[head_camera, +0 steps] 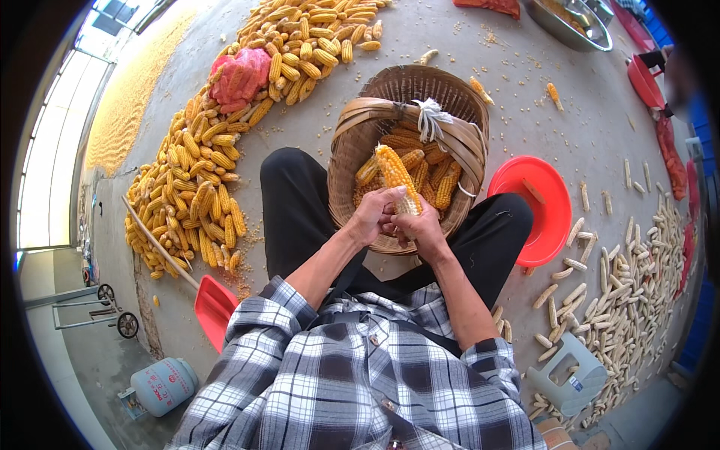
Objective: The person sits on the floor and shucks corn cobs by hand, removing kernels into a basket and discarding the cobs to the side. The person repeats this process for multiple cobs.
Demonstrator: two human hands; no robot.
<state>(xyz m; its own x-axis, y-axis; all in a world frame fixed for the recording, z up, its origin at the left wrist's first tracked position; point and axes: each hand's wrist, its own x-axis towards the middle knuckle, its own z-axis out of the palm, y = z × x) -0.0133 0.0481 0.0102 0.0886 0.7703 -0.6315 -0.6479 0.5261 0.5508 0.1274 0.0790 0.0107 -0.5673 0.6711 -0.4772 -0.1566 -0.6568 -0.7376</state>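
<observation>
Both my hands hold one ear of dried corn over the near rim of a woven bamboo basket. Its upper end is full of yellow kernels, while pale bare cob shows at the lower end. My left hand grips it from the left, thumb along its side. Around the lower end, from the right, closes my right hand. Inside the basket lie several orange ears of corn and loose kernels. A split-bamboo handle arches across, with white cord tied to it.
A long pile of corn ears runs along the left, with a red shovel nearby. Right of my knee sits a red plastic basin. Stripped cobs and a grey plastic stool lie farther right. Another person is at the upper right edge.
</observation>
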